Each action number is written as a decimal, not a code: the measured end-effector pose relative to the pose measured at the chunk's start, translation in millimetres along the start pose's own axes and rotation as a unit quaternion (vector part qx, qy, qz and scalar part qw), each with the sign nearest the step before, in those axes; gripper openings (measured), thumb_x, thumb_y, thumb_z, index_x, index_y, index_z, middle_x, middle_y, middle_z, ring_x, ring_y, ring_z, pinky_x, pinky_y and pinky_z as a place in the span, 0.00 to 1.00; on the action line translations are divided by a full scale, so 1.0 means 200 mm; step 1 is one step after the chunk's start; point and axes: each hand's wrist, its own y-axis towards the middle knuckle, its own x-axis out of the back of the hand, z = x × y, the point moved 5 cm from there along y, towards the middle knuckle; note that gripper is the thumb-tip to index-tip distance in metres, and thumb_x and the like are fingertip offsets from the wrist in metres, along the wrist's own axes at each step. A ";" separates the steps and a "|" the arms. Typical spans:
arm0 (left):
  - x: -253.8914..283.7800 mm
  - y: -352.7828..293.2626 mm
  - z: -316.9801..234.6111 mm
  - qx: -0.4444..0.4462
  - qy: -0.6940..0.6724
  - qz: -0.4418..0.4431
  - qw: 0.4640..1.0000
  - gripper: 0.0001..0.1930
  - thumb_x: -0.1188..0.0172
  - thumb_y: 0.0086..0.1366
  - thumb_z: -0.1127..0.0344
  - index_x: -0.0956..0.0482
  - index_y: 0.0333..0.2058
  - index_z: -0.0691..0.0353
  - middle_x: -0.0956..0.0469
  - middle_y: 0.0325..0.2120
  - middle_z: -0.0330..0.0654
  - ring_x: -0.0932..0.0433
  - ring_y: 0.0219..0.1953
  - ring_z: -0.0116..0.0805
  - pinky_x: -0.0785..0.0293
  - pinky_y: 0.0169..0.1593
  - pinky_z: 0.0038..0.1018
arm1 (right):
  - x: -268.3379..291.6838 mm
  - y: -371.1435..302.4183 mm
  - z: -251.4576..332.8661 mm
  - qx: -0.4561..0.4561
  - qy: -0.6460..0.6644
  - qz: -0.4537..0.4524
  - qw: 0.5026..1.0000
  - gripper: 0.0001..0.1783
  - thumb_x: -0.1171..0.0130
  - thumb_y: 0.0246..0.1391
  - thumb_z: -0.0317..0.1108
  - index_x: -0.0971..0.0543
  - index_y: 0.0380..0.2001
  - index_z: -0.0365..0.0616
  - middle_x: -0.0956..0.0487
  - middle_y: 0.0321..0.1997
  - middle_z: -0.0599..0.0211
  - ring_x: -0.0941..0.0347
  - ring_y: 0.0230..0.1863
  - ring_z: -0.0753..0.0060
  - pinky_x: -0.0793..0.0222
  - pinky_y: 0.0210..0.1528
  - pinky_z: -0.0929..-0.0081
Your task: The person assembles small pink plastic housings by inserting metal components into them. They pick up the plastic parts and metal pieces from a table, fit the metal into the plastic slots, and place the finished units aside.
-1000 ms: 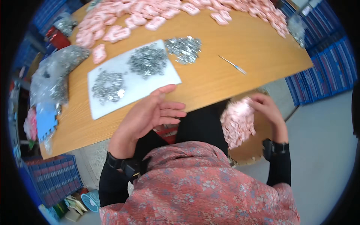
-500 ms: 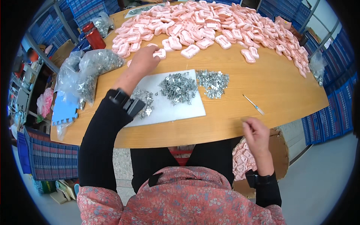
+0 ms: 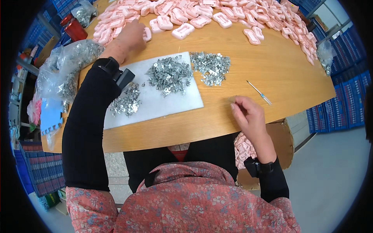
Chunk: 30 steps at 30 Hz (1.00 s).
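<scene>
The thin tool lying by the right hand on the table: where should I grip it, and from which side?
Probably best at mid-shaft of the thin tool, pinched from above. It lies flat on the bare wooden table, slanting away from the right hand, with nothing touching it. Its lower end carries a small bluish part, a thicker spot for the fingers.

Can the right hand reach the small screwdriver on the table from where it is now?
Probably yes. The right hand rests on the wooden table, and the small screwdriver lies just beyond its fingers, with only bare wood between them.

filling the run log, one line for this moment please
left hand on pink pieces | right hand resting on table | metal clips on white pad
</scene>
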 end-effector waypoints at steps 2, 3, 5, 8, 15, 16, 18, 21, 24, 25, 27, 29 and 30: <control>0.01 -0.02 0.05 0.013 -0.028 -0.013 0.999 0.21 0.32 0.51 0.66 0.20 0.45 0.66 0.19 0.39 0.56 0.19 0.46 0.54 0.23 0.51 0.41 | -0.02 0.04 0.00 -0.006 0.009 0.018 1.000 0.08 0.36 0.57 0.28 0.20 0.38 0.36 0.20 0.31 0.56 0.22 0.29 0.62 0.27 0.32 0.70; 0.02 -0.01 0.05 0.022 -0.049 0.007 0.999 0.22 0.33 0.52 0.65 0.21 0.46 0.64 0.18 0.39 0.56 0.19 0.46 0.53 0.23 0.51 0.41 | -0.03 0.05 -0.01 0.002 0.007 0.021 1.000 0.08 0.36 0.57 0.28 0.20 0.38 0.36 0.20 0.31 0.57 0.22 0.30 0.62 0.27 0.33 0.70; 0.04 -0.02 0.05 0.046 -0.081 0.013 0.996 0.22 0.34 0.55 0.63 0.22 0.49 0.62 0.18 0.40 0.56 0.18 0.46 0.53 0.22 0.50 0.42 | -0.06 0.10 0.01 0.009 0.004 0.038 0.999 0.08 0.37 0.57 0.29 0.20 0.39 0.38 0.20 0.31 0.57 0.22 0.31 0.61 0.27 0.34 0.69; 0.12 -0.07 0.09 0.106 -0.130 -0.049 0.985 0.22 0.37 0.58 0.60 0.23 0.51 0.60 0.17 0.40 0.56 0.18 0.45 0.53 0.23 0.49 0.43 | -0.14 0.19 0.10 0.014 0.007 0.077 0.997 0.08 0.37 0.56 0.29 0.21 0.39 0.39 0.21 0.32 0.57 0.22 0.32 0.60 0.27 0.36 0.68; 0.28 -0.42 0.06 0.247 -0.542 -0.059 0.801 0.21 0.39 0.63 0.58 0.23 0.51 0.64 0.16 0.37 0.43 0.16 0.40 0.36 0.20 0.43 0.33 | -0.38 0.37 0.25 0.085 -0.009 0.108 0.990 0.06 0.38 0.54 0.28 0.23 0.35 0.40 0.20 0.33 0.56 0.21 0.36 0.54 0.26 0.38 0.62; 0.32 -0.53 0.00 0.233 -0.587 -0.040 0.775 0.20 0.39 0.64 0.59 0.23 0.50 0.64 0.17 0.37 0.42 0.17 0.40 0.32 0.20 0.42 0.31 | -0.42 0.38 0.25 0.098 -0.021 0.109 0.989 0.06 0.38 0.53 0.27 0.23 0.35 0.40 0.20 0.33 0.56 0.21 0.36 0.54 0.26 0.39 0.61; 0.32 -0.69 -0.13 0.204 -0.665 -0.001 0.718 0.19 0.40 0.65 0.61 0.24 0.51 0.65 0.17 0.39 0.41 0.17 0.40 0.29 0.20 0.41 0.29 | -0.47 0.40 0.20 0.094 -0.022 0.112 0.989 0.06 0.38 0.53 0.27 0.22 0.35 0.40 0.19 0.32 0.56 0.21 0.35 0.55 0.26 0.39 0.63; 0.30 -0.92 -0.27 0.192 -0.760 0.039 0.620 0.22 0.42 0.65 0.65 0.27 0.56 0.66 0.18 0.42 0.44 0.17 0.42 0.31 0.18 0.43 0.30 | -0.46 0.39 0.20 0.040 0.039 0.136 0.989 0.07 0.37 0.52 0.26 0.21 0.36 0.40 0.19 0.30 0.60 0.22 0.32 0.62 0.26 0.39 0.68; 0.32 -1.11 -0.42 0.196 -0.849 0.047 0.488 0.28 0.45 0.64 0.67 0.33 0.62 0.68 0.18 0.43 0.47 0.17 0.45 0.35 0.17 0.47 0.33 | -0.43 0.36 0.17 0.001 0.112 0.151 0.982 0.09 0.38 0.52 0.25 0.21 0.38 0.40 0.20 0.29 0.66 0.24 0.31 0.73 0.27 0.38 0.73; 0.30 -1.17 -0.46 0.193 -0.871 0.046 0.449 0.28 0.45 0.64 0.67 0.33 0.62 0.69 0.19 0.42 0.48 0.17 0.46 0.37 0.17 0.48 0.33 | -0.43 0.36 0.16 -0.004 0.137 0.155 0.978 0.09 0.38 0.52 0.25 0.20 0.38 0.40 0.21 0.28 0.68 0.25 0.31 0.76 0.27 0.38 0.75; 0.26 -1.26 -0.54 0.194 -0.904 0.057 0.376 0.29 0.46 0.64 0.67 0.35 0.64 0.68 0.19 0.41 0.48 0.17 0.46 0.40 0.16 0.49 0.38 | -0.44 0.34 0.17 -0.008 0.188 0.162 0.969 0.10 0.38 0.51 0.25 0.20 0.39 0.40 0.21 0.29 0.70 0.27 0.31 0.79 0.27 0.38 0.76; 0.27 -1.31 -0.66 0.208 -0.926 0.079 0.306 0.30 0.45 0.64 0.68 0.36 0.65 0.65 0.21 0.40 0.45 0.17 0.45 0.41 0.15 0.48 0.44 | -0.42 0.31 0.19 0.001 0.214 0.160 0.964 0.10 0.38 0.51 0.24 0.21 0.39 0.40 0.21 0.29 0.70 0.27 0.31 0.80 0.27 0.38 0.76; 0.27 -1.33 -0.69 0.211 -0.921 0.078 0.319 0.29 0.44 0.65 0.68 0.36 0.65 0.64 0.21 0.40 0.45 0.17 0.45 0.40 0.15 0.48 0.44 | -0.42 0.29 0.22 0.013 0.215 0.160 0.963 0.10 0.38 0.51 0.24 0.21 0.39 0.40 0.21 0.29 0.70 0.27 0.31 0.79 0.27 0.38 0.75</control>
